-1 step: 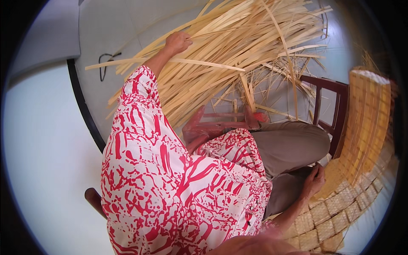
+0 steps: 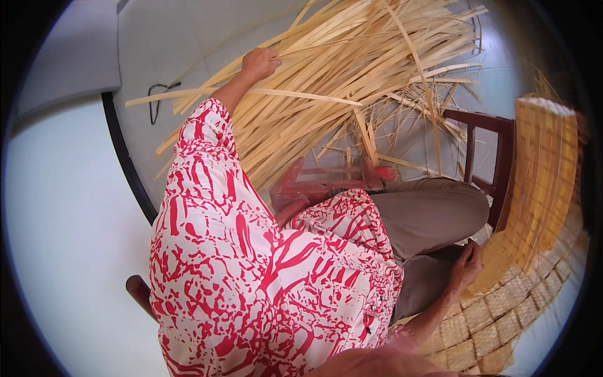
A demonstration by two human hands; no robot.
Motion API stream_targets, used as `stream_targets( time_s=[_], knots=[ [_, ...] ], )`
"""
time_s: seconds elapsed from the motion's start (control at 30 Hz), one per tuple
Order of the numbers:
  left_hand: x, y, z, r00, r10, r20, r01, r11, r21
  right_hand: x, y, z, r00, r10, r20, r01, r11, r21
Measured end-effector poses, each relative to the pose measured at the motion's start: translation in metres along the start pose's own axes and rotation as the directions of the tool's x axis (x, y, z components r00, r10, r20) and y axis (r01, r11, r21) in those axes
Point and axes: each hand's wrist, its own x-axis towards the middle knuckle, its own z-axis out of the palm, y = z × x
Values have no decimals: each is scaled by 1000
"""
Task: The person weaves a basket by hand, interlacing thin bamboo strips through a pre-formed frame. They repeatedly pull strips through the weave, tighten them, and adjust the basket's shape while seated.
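Observation:
My left hand [image 2: 259,63] reaches over a heap of long pale split strips [image 2: 308,119] on the grey floor, its fingers pinched on one thin strip [image 2: 323,44]. My right hand [image 2: 465,270] rests low at the right by my trousered leg [image 2: 424,213], fingers curled; what is in them, if anything, is hard to see. Beside it stands a tall yellow woven panel [image 2: 540,176], with coarser checked weaving [image 2: 483,320] curving below it. My red and white patterned sleeve and top fill the middle.
A dark red wooden chair frame [image 2: 502,151] stands at the right. A faded red low wooden piece [image 2: 301,188] is by my knee. A dark thin loop [image 2: 152,107] lies at the left, near a pale surface [image 2: 63,207] with a black edge. A brown wooden post [image 2: 138,292] shows lower left.
My left hand has shifted very slightly to the left. Little else differs.

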Motion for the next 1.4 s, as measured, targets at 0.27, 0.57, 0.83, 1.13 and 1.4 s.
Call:
stream_targets(
  time_s=[0.27,0.57,0.83,1.13,1.4],
  knots=[
    [48,-34,7,774,-14,633,499,628,-597,-19,5,10,994,7,-107,-5,1000,22],
    [27,95,-10,688,233,687,585,383,-715,-17,8,26,984,21,-175,-13,999,49],
    [18,124,1,770,137,623,389,673,-629,-7,5,32,979,7,-204,14,995,100],
    [11,101,-42,749,108,654,522,511,-683,-10,15,46,972,0,-234,26,994,110],
    [8,104,-41,943,115,313,116,767,-632,-11,27,51,975,18,-219,-29,998,-47]
  ],
)
